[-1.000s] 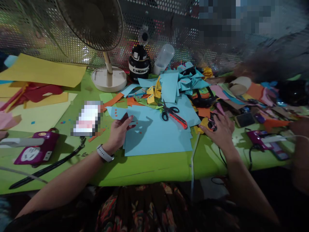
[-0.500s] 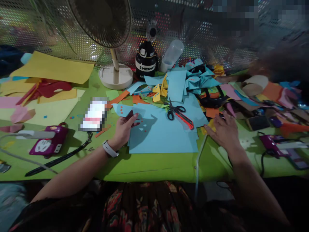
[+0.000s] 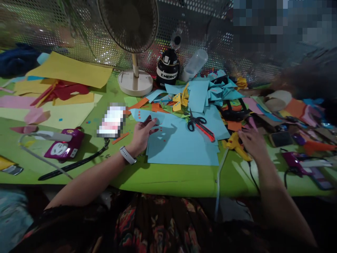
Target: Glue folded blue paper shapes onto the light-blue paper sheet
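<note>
My left hand [image 3: 142, 136], with a white band at the wrist, is curled above the left part of the light blue paper [image 3: 181, 149]. Between its thumb and fingers shows something small and dark that I cannot make out. My right hand [image 3: 253, 142] has its fingers apart at the right side of a yellow glue gun [image 3: 239, 146]; its fingertips are near or on the gun, and contact is unclear. A long pale glue stick [image 3: 220, 172] reaches from the gun past the table edge. Black-handled scissors [image 3: 196, 121] and a red utility knife [image 3: 206, 133] lie on the blue paper.
A phone [image 3: 112, 121] and a purple power socket [image 3: 64, 144] lie to the left. Behind stand a fan [image 3: 135, 84], a black bottle [image 3: 167, 68] and a clear container [image 3: 196, 63]. Blue paper scraps [image 3: 221, 89] pile up at the back. Another purple socket [image 3: 295, 161] is at right.
My right hand has shifted off the glue gun toward the right, so more of the gun shows. My left hand keeps its curled pose over the paper. The whole view has shifted slightly.
</note>
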The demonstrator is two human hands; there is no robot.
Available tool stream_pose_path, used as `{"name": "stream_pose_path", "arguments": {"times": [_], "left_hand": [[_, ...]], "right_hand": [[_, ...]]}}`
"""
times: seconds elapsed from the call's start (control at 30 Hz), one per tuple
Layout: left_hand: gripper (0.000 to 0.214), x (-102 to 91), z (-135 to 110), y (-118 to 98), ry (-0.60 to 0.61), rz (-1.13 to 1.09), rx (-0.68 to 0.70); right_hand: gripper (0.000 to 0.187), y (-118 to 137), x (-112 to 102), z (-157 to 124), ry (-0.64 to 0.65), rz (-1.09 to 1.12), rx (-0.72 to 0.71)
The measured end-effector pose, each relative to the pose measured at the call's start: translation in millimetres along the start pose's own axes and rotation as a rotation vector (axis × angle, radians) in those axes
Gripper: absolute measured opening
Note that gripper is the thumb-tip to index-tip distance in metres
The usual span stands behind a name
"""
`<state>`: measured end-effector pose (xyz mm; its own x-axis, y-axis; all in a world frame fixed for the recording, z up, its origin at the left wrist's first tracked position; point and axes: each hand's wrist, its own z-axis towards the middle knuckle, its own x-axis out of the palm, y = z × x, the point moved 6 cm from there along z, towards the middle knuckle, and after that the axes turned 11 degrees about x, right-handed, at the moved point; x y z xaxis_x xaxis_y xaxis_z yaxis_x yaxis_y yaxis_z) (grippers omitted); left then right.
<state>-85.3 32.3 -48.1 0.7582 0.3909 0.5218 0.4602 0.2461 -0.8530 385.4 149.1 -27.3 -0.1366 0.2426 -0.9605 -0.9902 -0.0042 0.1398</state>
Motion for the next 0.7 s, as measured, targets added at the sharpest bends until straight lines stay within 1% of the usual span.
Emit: {"name": "stream_pose_path", "arguments": {"times": [0.13, 0.23, 0.4, 0.47, 0.53, 0.57, 0.63, 0.7], "left_hand": [[0.028, -1.0, 1, 0, 0.011, -0.008, 0.009], [0.029, -2.5, 2, -1, 0.002, -0.007, 0.006], [0.03, -2.7, 4, -1, -0.003, -0.006, 0.011], [0.03, -2.2, 4, -1, -0.008, -0.01, 0.009], [0.031, -1.5, 3, -1, -0.018, -0.015, 0.004], [0.032, -1.1, 3, -1, -0.024, -0.019, 0.002], [0.031, -0.7, 3, -2, -0.037, -0.022, -0.002], [0.03, -0.6, 3, -3, -0.047, -0.023, -0.004]], "right_hand": [[0.046, 22, -8, -12, -0.111, -0.091, -0.007], [0.051, 31, -11, -22, -0.16, -0.137, -0.025], [0.056, 34, -20, -25, -0.219, -0.129, -0.059], [0.058, 44, -26, -25, -0.249, -0.082, -0.078], [0.06, 69, -32, -27, -0.27, -0.004, -0.136], [0.061, 88, -33, -29, -0.272, 0.048, -0.194], [0.059, 138, -26, -38, -0.149, 0.096, -0.371], [0.059, 191, -13, -53, -0.003, 0.081, -0.558]]}}
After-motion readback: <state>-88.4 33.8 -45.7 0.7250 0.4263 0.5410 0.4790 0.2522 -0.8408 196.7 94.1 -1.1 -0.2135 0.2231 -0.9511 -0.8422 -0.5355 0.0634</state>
